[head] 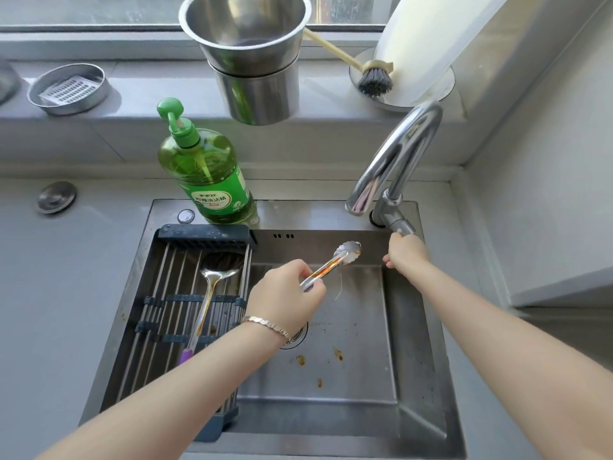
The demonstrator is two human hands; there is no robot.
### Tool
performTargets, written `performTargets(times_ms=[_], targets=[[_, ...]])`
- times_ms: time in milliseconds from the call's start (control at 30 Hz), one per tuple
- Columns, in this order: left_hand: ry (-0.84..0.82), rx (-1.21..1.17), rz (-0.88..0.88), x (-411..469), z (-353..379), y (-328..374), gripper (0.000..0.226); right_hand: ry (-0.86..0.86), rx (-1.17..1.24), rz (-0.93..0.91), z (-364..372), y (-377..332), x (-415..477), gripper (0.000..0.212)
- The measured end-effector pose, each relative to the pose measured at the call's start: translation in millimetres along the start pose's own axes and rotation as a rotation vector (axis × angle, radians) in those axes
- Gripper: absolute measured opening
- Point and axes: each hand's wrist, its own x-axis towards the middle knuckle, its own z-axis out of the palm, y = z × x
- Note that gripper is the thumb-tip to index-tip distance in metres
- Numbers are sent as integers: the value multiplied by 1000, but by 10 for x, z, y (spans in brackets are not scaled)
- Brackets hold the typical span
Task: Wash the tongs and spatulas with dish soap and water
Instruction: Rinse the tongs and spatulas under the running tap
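Note:
My left hand (285, 295) grips metal tongs (335, 262) over the steel sink (418, 343); their scalloped tips point toward the faucet and carry orange sauce stains. My right hand (406, 252) is closed on the faucet handle (403, 227) at the base of the curved faucet (398, 154). No water is visibly running. A metal spatula (212, 287) with a purple handle end lies on the roll-up drying rack (166, 313) across the sink's left side. A green dish soap pump bottle (207, 174) stands on the sink's back rim.
Brown food specks dot the sink floor near the drain (298, 336). On the windowsill stand stacked steel pots (252, 61), a dish brush (373, 79), a white roll on a round base (428, 44) and a round metal soap dish (68, 88). Grey countertop flanks the sink.

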Motion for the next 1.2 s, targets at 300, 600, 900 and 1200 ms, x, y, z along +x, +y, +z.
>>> performTargets(times_ms=[300, 600, 900, 1200], targets=[[18, 1, 29, -55, -80, -35, 12, 20, 75, -35, -52, 54, -156, 43], [4, -37, -12, -75, -12, -8, 9, -646, 921, -72, 298, -221, -1442, 12], [53, -174, 5, -238, -96, -176, 13, -570, 1243, 40, 390, -283, -1531, 4], [38, -202, -1, -393, -141, -290, 13, -524, 1271, 43, 362, -283, -1535, 4]])
